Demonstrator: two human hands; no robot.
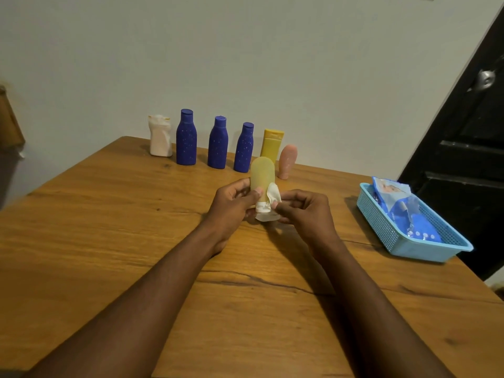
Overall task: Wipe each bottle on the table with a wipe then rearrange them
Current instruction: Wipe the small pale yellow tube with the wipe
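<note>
While left hand (pixel 231 203) grips yellow bottle (pixel 261 173) upright, right hand (pixel 305 211) pinches white wipe (pixel 268 205) against its side

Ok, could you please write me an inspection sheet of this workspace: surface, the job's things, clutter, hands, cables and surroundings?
Surface: wooden table, with a dark crack line across the near part.
Job's things: pale yellow bottle held up, with the wipe against its lower part. A row stands at the far edge: white bottle, three blue bottles, mustard bottle, pink bottle. A wipes pack lies in the blue basket on the right.
Clutter: nothing seen.
Hands: left hand grips the pale yellow bottle; right hand pinches the wipe.
Cables: nothing seen.
Surroundings: pale wall behind; dark door at right.
</note>
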